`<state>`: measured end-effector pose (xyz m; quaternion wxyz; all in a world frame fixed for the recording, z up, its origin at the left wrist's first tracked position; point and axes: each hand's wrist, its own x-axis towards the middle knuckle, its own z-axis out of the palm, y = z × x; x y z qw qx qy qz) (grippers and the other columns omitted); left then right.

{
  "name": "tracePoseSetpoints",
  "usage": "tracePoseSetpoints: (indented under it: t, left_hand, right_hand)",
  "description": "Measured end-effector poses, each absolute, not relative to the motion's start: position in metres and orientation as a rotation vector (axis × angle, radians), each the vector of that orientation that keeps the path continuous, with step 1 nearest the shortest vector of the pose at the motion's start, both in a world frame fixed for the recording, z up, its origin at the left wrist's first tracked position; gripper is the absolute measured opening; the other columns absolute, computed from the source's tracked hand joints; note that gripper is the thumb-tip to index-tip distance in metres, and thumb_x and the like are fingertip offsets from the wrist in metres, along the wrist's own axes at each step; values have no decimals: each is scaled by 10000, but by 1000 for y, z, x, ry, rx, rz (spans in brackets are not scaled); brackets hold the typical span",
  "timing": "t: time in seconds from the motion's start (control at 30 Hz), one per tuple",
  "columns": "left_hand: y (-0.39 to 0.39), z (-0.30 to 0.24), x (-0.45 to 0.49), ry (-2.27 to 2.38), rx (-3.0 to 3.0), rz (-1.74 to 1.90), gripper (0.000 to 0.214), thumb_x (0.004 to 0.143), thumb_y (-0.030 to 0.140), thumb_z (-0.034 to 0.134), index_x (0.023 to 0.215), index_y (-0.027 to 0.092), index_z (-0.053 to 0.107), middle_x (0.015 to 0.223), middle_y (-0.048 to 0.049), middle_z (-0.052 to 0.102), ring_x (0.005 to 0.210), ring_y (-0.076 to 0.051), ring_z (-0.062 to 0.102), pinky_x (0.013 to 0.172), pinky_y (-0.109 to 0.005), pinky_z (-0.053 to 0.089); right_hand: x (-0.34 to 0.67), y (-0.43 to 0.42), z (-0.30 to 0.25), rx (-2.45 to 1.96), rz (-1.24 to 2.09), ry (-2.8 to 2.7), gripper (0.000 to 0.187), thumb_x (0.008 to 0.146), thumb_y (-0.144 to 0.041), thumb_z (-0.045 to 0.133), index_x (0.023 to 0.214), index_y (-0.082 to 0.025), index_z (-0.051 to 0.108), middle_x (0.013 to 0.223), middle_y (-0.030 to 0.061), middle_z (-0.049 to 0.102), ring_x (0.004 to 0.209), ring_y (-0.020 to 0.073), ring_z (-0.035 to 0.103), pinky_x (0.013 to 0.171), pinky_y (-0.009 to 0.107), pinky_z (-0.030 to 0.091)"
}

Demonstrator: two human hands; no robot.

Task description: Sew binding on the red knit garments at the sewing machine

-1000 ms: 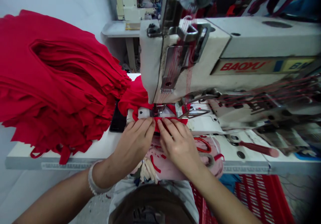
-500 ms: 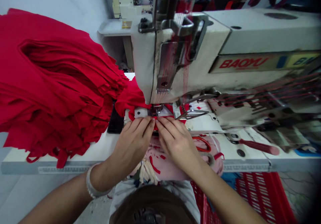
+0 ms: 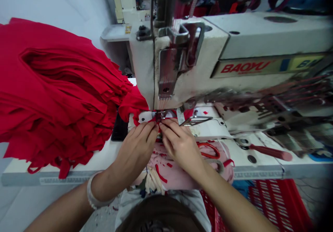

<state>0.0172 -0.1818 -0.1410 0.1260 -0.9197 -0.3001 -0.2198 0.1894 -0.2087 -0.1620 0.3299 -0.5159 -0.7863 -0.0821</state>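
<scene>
Now, at the needle: left hand (image 3: 136, 143) and right hand (image 3: 179, 143) drawn closer together than half a second earlier, fingertips nearly meeting, both pinching and pressing down on a red knit piece (image 3: 158, 121) directly in front of the presser foot (image 3: 161, 114). Actual contact between the two hands: not confirmable from this view.

Position of the work: on the machine bed, at the front of the foot, held between the fingers. Exact layering and fold: hidden by the fingers. Bulk of the red fabric: running left from the foot toward a tall stack of cut red knit pieces (image 3: 52, 83) on the white worktable (image 3: 78, 172), with ragged edges and loose ties hanging over the table's front edge. Just left of the hands, a dark phone (image 3: 119, 129), partly under the fabric.

Above the work: head of a cream BAOYU industrial sewing machine (image 3: 182, 72), with red threads running down toward the needle area. Just right of the foot: a metal attachment (image 3: 195, 120), clear of the fingers. Right of the hands: a red-handled screwdriver (image 3: 270, 152) on the table and red-handled scissors (image 3: 208, 150) over pink cloth (image 3: 177, 174) across the lap. Below the table, at right: a red plastic crate (image 3: 275, 204). Beyond the machine: a second sewing machine (image 3: 127, 3). On the left wrist: a pale bangle (image 3: 91, 195).
</scene>
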Motion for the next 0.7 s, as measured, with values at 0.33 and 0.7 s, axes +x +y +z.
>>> tracePoseSetpoints:
  t: [0.33, 0.7]
  left_hand:
    - [-164, -143, 11, -815, -2809, -754, 291, 919, 55, 469, 1175, 73, 605, 1156, -122, 666, 1059, -242, 629, 934, -402, 572]
    - [-164, -144, 7, -794, -2784, -790, 311, 922, 49, 438, 1187, 42, 599, 1192, -156, 648, 1085, -267, 641, 937, -407, 582]
  right_hand:
    - [196, -203, -162, -1322, 10, -1992, 258, 951, -149, 493, 1098, -100, 699, 1074, 146, 707, 1022, 238, 664, 855, 401, 581]
    - [201, -205, -160, -1304, -86, -2069, 317, 929, -90, 473, 1161, -67, 687, 1130, 179, 697, 1105, 249, 653, 893, 395, 594]
